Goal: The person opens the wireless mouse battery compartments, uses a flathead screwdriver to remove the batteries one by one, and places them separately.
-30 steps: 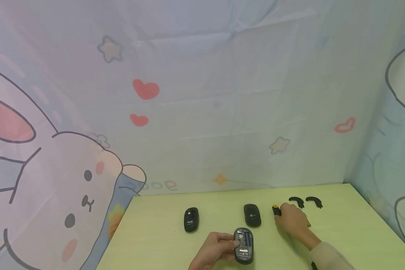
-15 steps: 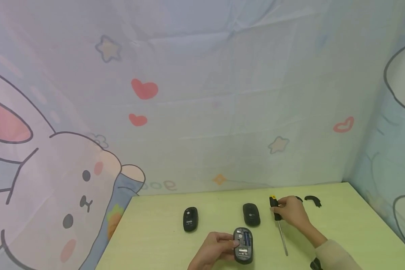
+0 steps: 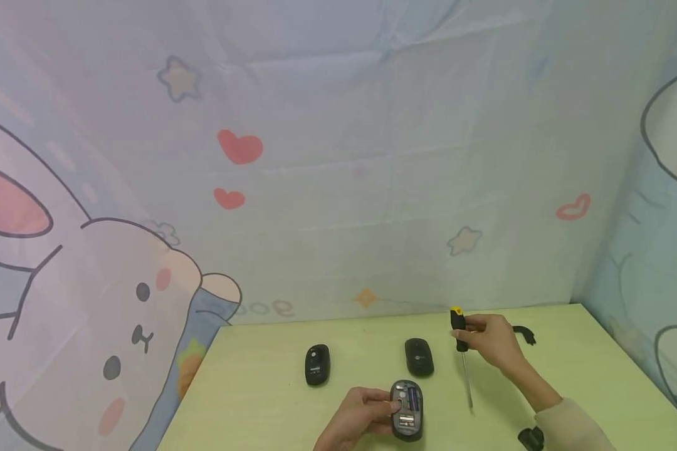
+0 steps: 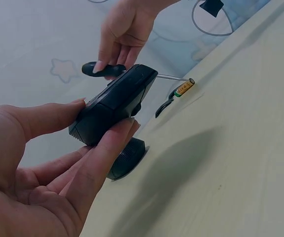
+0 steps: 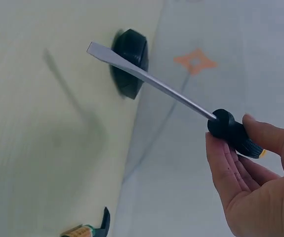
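Note:
My left hand (image 3: pixel 358 413) pinches a black computer mouse (image 3: pixel 407 432) above the table, its underside facing up. The mouse's battery bay is uncovered, with a dark battery (image 3: pixel 413 398) showing in it. In my right hand (image 3: pixel 493 341) is a flathead screwdriver (image 5: pixel 166 90), gripped by its black and yellow handle (image 3: pixel 457 319) between thumb and fingers. The shaft points down toward the table, its flat tip apart from both mice. In the left wrist view, the screwdriver handle (image 4: pixel 102 70) stands behind the held mouse (image 4: pixel 104 111).
Two more black mice lie on the table, one underside up at left (image 3: pixel 317 364), one top up near the middle (image 3: pixel 419 357). A curved black cover piece (image 3: pixel 524 334) lies behind the right hand. An orange battery (image 4: pixel 184 88) lies beside a black piece (image 4: pixel 164 106).
My right hand has lifted the screwdriver off the table, bringing it upright and higher, slightly away from me. The left hand and its mouse have stayed in place.

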